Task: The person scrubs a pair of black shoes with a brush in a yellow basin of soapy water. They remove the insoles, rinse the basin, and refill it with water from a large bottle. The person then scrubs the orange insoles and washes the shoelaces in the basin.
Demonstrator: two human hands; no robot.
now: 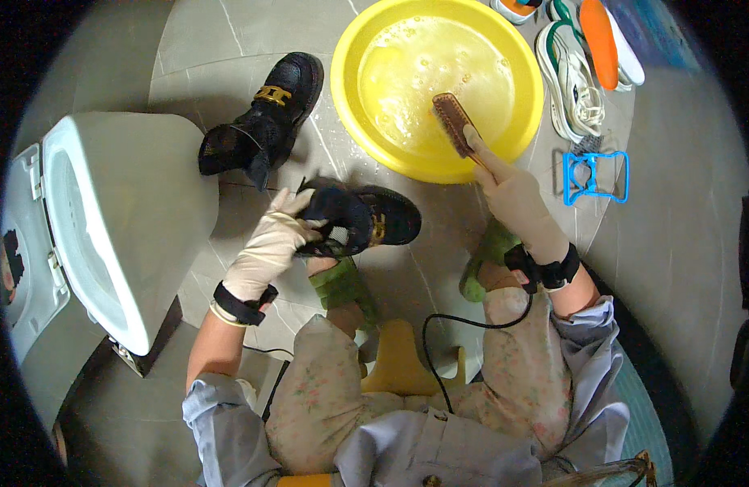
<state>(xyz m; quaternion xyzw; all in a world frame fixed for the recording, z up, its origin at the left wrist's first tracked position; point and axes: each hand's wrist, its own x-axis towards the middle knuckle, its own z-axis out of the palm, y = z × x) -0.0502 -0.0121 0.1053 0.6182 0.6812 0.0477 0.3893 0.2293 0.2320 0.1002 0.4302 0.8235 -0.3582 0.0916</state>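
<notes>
My gloved left hand [276, 234] grips the ankle end of a black boot [396, 213] with a gold buckle, holding it over the floor in front of my left foot. In my gloved right hand [517, 189] is the handle of a brown scrub brush [453, 122], its head over the near right part of a yellow plastic basin [350, 131]. Cloudy, bubbly water [411, 79] fills the basin's bottom. The matching black boot [283, 97], also gold-buckled, lies on the tiles left of the basin.
White sneakers [572, 85] and an orange insole [599, 45] lie right of the basin. Nearer stands a blue wire-like frame [596, 176]. A toilet [100, 231] is close on my left. A black cable [432, 347] runs from my right wrist across my lap.
</notes>
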